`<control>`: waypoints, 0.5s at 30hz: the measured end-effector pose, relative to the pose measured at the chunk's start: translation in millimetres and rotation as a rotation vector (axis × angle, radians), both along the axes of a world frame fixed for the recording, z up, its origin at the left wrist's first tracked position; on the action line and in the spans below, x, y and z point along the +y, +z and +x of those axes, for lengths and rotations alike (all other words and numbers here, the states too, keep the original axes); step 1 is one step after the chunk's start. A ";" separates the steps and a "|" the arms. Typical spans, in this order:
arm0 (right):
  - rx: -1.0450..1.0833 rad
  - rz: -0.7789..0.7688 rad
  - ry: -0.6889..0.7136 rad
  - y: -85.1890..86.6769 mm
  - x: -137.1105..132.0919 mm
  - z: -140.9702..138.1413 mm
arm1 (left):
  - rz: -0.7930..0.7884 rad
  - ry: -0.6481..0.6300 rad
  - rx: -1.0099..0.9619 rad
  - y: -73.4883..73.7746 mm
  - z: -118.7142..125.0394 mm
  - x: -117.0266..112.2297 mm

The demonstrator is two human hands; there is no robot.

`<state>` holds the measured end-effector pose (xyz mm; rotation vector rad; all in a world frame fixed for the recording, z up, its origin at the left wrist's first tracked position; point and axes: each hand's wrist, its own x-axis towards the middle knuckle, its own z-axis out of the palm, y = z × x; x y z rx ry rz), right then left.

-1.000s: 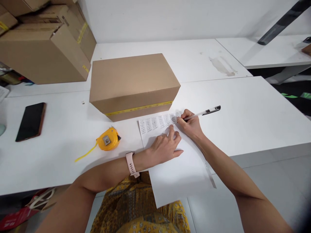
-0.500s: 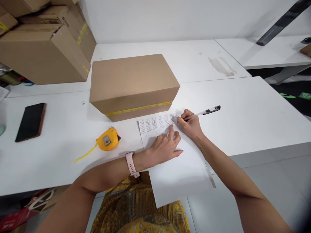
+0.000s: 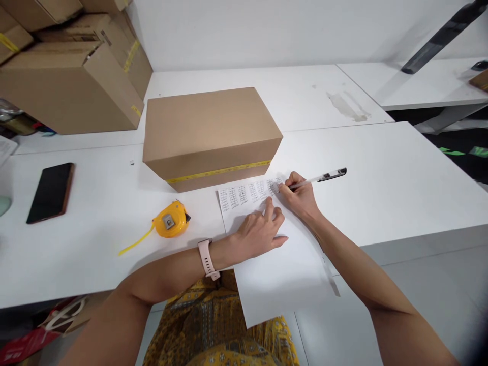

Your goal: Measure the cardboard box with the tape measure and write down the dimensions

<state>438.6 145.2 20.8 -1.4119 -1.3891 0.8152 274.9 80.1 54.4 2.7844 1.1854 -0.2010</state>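
My right hand (image 3: 300,195) grips a pen (image 3: 324,177), clear-barrelled with a black end, its tip at the writing on a white sheet of paper (image 3: 282,284). Several columns of small handwriting run along the sheet's top. My left hand (image 3: 259,229) lies on the paper with fingers spread, the index fingertip just below the columns. The sheet's lower part hangs over the table edge. Just behind the paper sits a closed cardboard box (image 3: 213,124) with a yellow tape strip along its front. A yellow tape measure (image 3: 171,219) rests left of the paper, a short length of blade pulled out.
A dark phone (image 3: 51,193) lies at the left on the white table (image 3: 381,178). Cardboard boxes (image 3: 72,86) are stacked at the back left against the wall. A dark post (image 3: 442,38) leans at the back right. Bags (image 3: 49,325) are under the table at the left.
The view has shifted very slightly. Both hands stay in nearly the same place on the paper, and the pen is still in my right hand.
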 end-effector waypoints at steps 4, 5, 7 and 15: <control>0.009 0.010 0.005 -1.1 1.4 0.1 | -0.013 0.000 0.007 1.0 -0.9 0.4; 0.009 0.012 0.008 -0.9 1.6 0.0 | -0.012 0.000 0.008 0.9 -1.2 0.4; 0.003 0.013 0.013 -0.5 1.7 -0.1 | -0.003 -0.003 0.007 0.1 -1.6 0.3; -0.012 0.003 0.007 -2.5 0.7 1.3 | 0.025 0.001 -0.001 -2.2 -0.5 -0.7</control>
